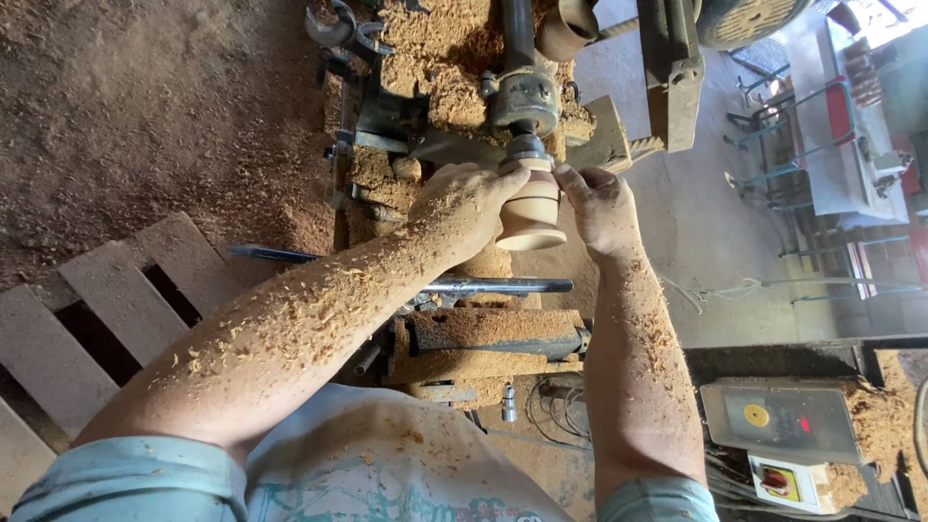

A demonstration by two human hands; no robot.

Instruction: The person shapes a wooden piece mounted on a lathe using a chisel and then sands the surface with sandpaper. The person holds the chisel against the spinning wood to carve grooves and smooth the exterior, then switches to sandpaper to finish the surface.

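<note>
Head view: pale turned wooden cup (530,208) mounted on lathe chuck (523,101), smooth, flared at base, interior hidden. Left hand (464,208) cupped against its side; right hand (599,205) fingertips pinching upper rim. Sawdust (440,48) heaped on lathe bed

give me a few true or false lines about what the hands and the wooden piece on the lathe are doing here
1. Both hands touch the turned wooden piece. True: the left hand and the right hand are on either side of it.
2. The forearms are clean. False: wood shavings cover both.
3. A steel bar lies across the machine below the wooden piece. True.
4. The right hand holds a chisel. False: no tool shows in it; its fingers rest on the piece.
5. The control box with a yellow disc sits left of the left arm. False: it is to the right of the right arm.
</note>
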